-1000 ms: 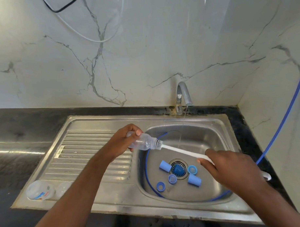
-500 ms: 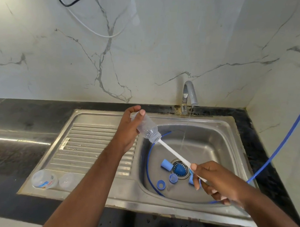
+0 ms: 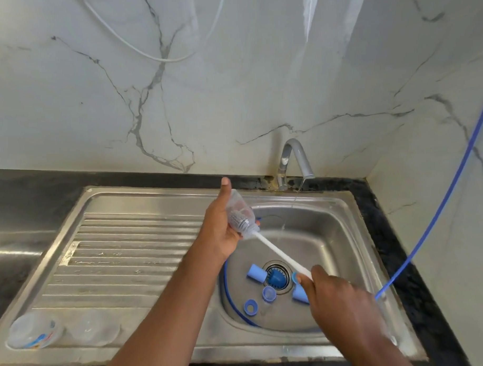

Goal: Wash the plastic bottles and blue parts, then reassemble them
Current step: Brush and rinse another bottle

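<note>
My left hand (image 3: pixel 221 227) grips a small clear plastic bottle (image 3: pixel 240 214) over the left rim of the sink basin, mouth tilted down to the right. A white bottle brush (image 3: pixel 278 252) runs from its mouth to my right hand (image 3: pixel 340 297), which grips the handle; the bristles sit inside the bottle. On the basin floor lie several blue parts: a tube (image 3: pixel 256 272), a small cap (image 3: pixel 269 293), a ring (image 3: pixel 250 307) and another tube (image 3: pixel 299 295) partly hidden by my right hand. Two clear bottles (image 3: pixel 32 331) (image 3: pixel 94 326) lie on the drainboard's near left corner.
The steel sink (image 3: pixel 346 250) has a blue strainer (image 3: pixel 276 277) in its drain. A thin stream runs from the tap (image 3: pixel 294 156) at the back. A blue hose (image 3: pixel 438 211) crosses from the right wall into the basin. Black countertop (image 3: pixel 21 190) surrounds the sink.
The brush head, outside the bottle's mouth a second ago, now sits inside it. My left hand has tipped the bottle more upright, and my right hand has moved lower and nearer.
</note>
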